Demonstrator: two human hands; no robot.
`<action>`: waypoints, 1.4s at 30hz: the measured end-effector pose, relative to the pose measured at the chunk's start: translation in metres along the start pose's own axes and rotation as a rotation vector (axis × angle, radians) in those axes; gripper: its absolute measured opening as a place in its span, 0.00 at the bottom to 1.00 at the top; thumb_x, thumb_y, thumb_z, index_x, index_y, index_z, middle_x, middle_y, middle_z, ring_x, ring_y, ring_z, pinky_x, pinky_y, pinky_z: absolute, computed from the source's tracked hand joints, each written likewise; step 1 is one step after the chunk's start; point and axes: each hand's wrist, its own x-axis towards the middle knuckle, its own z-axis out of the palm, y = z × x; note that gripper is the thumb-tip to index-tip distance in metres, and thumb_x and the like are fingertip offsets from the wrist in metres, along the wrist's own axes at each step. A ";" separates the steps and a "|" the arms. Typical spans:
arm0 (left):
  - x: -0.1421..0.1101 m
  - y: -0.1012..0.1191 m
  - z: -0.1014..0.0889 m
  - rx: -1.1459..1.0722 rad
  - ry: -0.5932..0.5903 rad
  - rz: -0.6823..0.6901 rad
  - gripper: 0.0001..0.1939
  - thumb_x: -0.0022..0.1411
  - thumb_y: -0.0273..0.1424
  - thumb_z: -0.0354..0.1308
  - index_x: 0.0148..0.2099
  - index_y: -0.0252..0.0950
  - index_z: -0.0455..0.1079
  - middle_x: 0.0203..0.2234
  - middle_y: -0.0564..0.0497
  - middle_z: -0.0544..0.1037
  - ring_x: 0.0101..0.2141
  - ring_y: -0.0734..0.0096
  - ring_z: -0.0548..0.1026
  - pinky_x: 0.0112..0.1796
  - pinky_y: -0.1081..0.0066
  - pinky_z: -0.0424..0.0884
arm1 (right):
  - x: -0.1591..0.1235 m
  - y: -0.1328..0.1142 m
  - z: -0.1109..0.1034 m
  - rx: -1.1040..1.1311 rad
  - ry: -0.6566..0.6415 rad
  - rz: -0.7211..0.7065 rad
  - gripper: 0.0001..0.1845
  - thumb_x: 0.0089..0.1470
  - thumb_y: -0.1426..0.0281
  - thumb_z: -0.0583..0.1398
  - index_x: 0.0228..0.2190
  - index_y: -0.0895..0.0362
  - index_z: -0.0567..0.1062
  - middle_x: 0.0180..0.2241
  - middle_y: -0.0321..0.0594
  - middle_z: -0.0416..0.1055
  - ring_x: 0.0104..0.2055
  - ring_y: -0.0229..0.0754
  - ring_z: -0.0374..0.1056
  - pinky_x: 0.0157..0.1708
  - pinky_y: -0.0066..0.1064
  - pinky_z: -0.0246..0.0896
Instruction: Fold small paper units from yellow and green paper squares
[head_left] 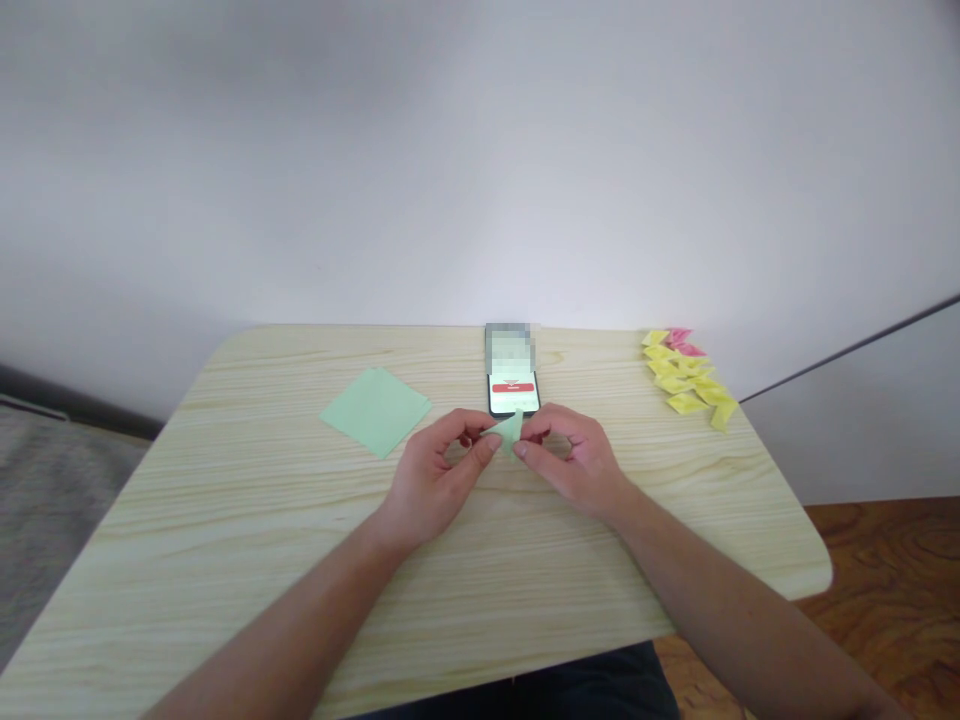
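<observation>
A small piece of folded green paper [511, 431] is held above the table between my two hands, just in front of the phone. My left hand [441, 470] pinches its left side between thumb and fingers. On the other side, my right hand [574, 455] pinches the right edge with thumb and index finger. The folded paper looks roughly triangular, with one point sticking up; its edges are partly covered by my fingertips. Flat green paper squares [375, 412] lie in a stack to the left of my left hand.
A phone [514, 393] with a lit screen lies by the wall at the table's back edge. Several folded yellow paper pieces [679, 380] and some pink ones [682, 341] sit at the back right of the wooden table [225, 520]. The white wall [420, 200] rises directly behind.
</observation>
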 end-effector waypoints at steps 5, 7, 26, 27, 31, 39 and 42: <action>0.002 -0.001 0.000 -0.250 -0.033 -0.103 0.12 0.67 0.36 0.63 0.51 0.39 0.73 0.32 0.51 0.75 0.34 0.70 0.72 0.36 0.70 0.69 | -0.001 0.001 0.001 0.161 -0.109 0.070 0.04 0.59 0.67 0.67 0.36 0.54 0.80 0.34 0.38 0.78 0.37 0.40 0.72 0.40 0.34 0.67; 0.004 0.001 0.000 -0.333 -0.046 -0.112 0.12 0.66 0.36 0.64 0.50 0.38 0.73 0.31 0.52 0.74 0.33 0.71 0.72 0.34 0.72 0.68 | -0.001 0.002 0.001 0.229 -0.132 0.088 0.06 0.59 0.66 0.67 0.37 0.54 0.81 0.36 0.38 0.79 0.39 0.41 0.73 0.42 0.34 0.67; 0.006 0.007 -0.001 -0.515 -0.147 -0.180 0.09 0.67 0.33 0.63 0.48 0.36 0.76 0.33 0.51 0.79 0.34 0.76 0.74 0.35 0.77 0.69 | -0.001 0.003 0.001 0.408 -0.173 0.198 0.09 0.57 0.63 0.69 0.39 0.53 0.83 0.38 0.39 0.81 0.41 0.42 0.74 0.45 0.35 0.68; 0.006 0.008 -0.001 -0.514 -0.145 -0.181 0.09 0.67 0.33 0.63 0.48 0.36 0.76 0.33 0.51 0.79 0.34 0.76 0.74 0.35 0.77 0.69 | -0.001 0.003 0.001 0.414 -0.175 0.196 0.08 0.57 0.64 0.69 0.39 0.53 0.83 0.39 0.40 0.81 0.41 0.42 0.74 0.45 0.35 0.68; 0.006 0.010 -0.001 -0.504 -0.149 -0.173 0.09 0.67 0.34 0.63 0.47 0.35 0.76 0.33 0.51 0.79 0.34 0.76 0.74 0.35 0.77 0.69 | -0.001 0.002 0.001 0.400 -0.193 0.185 0.07 0.57 0.65 0.69 0.38 0.54 0.83 0.38 0.40 0.81 0.41 0.43 0.75 0.45 0.36 0.68; 0.005 0.006 0.000 -0.473 -0.104 -0.186 0.11 0.66 0.34 0.64 0.49 0.36 0.76 0.31 0.51 0.79 0.33 0.75 0.74 0.35 0.75 0.71 | -0.002 0.005 0.002 0.351 -0.094 0.241 0.06 0.59 0.66 0.66 0.36 0.55 0.82 0.36 0.39 0.80 0.39 0.42 0.74 0.43 0.36 0.68; 0.005 0.007 0.000 -0.491 -0.116 -0.195 0.12 0.67 0.34 0.63 0.51 0.36 0.76 0.35 0.49 0.81 0.36 0.72 0.77 0.39 0.72 0.74 | -0.001 0.005 0.003 0.394 -0.072 0.274 0.05 0.58 0.67 0.66 0.35 0.55 0.81 0.35 0.39 0.80 0.38 0.42 0.74 0.42 0.35 0.68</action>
